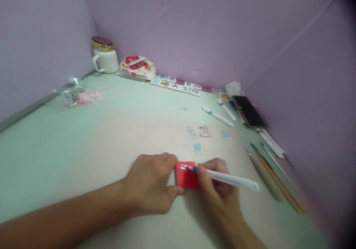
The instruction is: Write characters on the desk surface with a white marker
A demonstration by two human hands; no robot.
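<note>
A small red block (185,175) lies on the pale green table (83,141) near the front middle. My left hand (151,184) is closed around its left side, fingers on the top edge and thumb at the bottom. My right hand (217,189) grips a white pen (230,179) with its tip resting on the block's top face. Blue and black characters (198,134) are written on the table just beyond the block.
A white mug with a gold lid (105,56) and a snack bag (137,68) stand at the back. Character tiles (178,85) line the wall. Pens (218,116), a dark phone (248,111) and carving tools (267,174) lie at right. A plastic bag (73,94) lies at left.
</note>
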